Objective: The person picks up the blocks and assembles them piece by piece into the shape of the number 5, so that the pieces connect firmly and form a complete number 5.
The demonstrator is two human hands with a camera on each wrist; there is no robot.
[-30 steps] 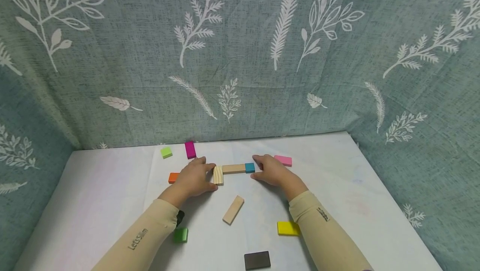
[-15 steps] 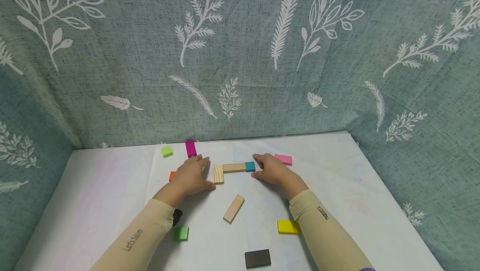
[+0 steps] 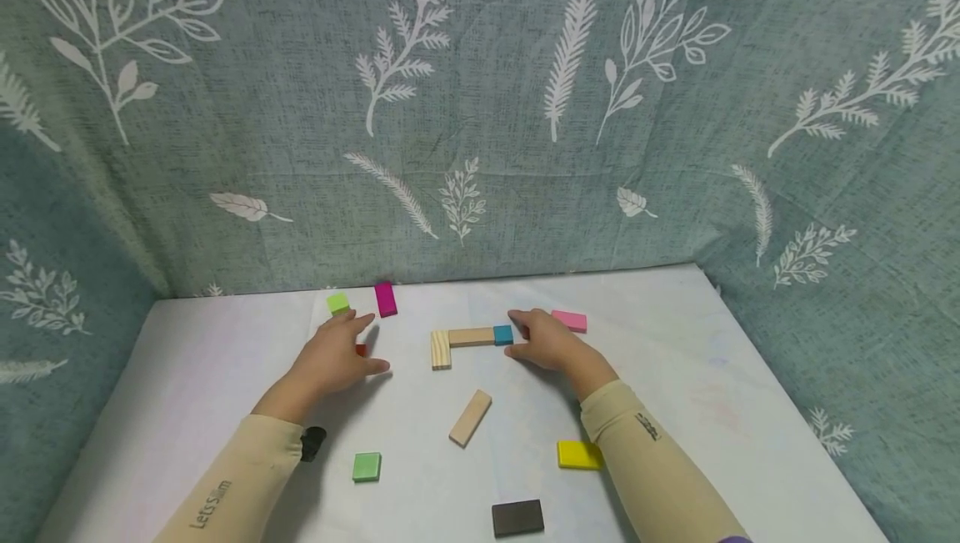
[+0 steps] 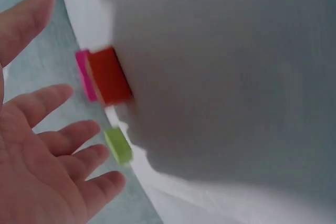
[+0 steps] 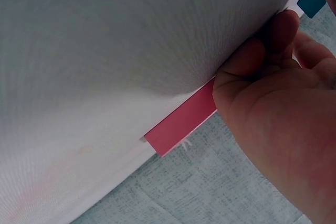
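My left hand (image 3: 327, 359) hovers with fingers spread over the left of the table, holding nothing. It partly hides an orange-red block (image 3: 362, 350) in the head view; the left wrist view shows that orange-red block (image 4: 110, 77) apart from the fingers. On the right, my right hand (image 3: 553, 343) rests low on the cloth, its thumb and index finger parted near the end of a blue block (image 3: 503, 335). I see no pinch on it. The blue block ends a row with a plain wooden block (image 3: 472, 337) and an upright-lying striped wooden block (image 3: 440, 350).
Around the row lie lime (image 3: 338, 303), magenta (image 3: 386, 299) and pink blocks (image 3: 570, 321). Nearer are a loose wooden block (image 3: 470, 419), a green block (image 3: 367, 466), a yellow block (image 3: 579, 455) and a dark brown block (image 3: 517, 518). A patterned curtain (image 3: 480, 151) surrounds the white table (image 3: 675, 359).
My left hand has let go of the striped wooden block and moved left, toward the orange-red block. The right hand and the row of blocks have stayed in place.
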